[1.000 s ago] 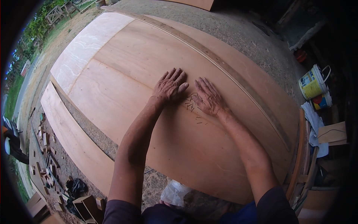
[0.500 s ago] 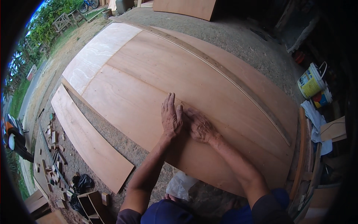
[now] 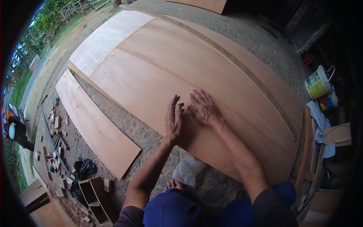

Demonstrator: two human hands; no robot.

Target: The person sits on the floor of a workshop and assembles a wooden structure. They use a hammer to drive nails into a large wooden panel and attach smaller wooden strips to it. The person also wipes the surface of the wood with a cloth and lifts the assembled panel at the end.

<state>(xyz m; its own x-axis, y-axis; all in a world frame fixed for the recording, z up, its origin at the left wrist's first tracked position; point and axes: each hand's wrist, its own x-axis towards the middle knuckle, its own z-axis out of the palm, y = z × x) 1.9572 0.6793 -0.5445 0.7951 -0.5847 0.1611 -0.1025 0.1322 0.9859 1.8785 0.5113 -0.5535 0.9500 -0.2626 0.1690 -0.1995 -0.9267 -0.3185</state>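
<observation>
A large reddish-brown plywood panel [image 3: 151, 77] lies flat before me, with a pale whitish section at its far left end. My right hand [image 3: 205, 109] rests palm down on the near half of the panel, fingers stretched out and nothing visible in them. Just left of it, my left hand [image 3: 174, 119] is turned on its side over the panel's near edge, its fingers extended and holding nothing that I can make out. A long thin wooden strip [image 3: 230, 58] runs along the panel's far side.
A narrower plywood piece [image 3: 96, 123] lies on the ground at left. Small wood offcuts [image 3: 56, 123], a black plastic bag [image 3: 85, 168] and a small wooden box frame [image 3: 96, 198] are at lower left. Paint buckets [image 3: 318, 84] and a pale cloth [image 3: 317, 121] are at right. A clear plastic bag [image 3: 188, 170] lies by my feet.
My right hand has come out from beside the left thumb, moving forward and apart with its fingers spread flat. The left hand has turned more onto its side. The whole view has shifted slightly.
</observation>
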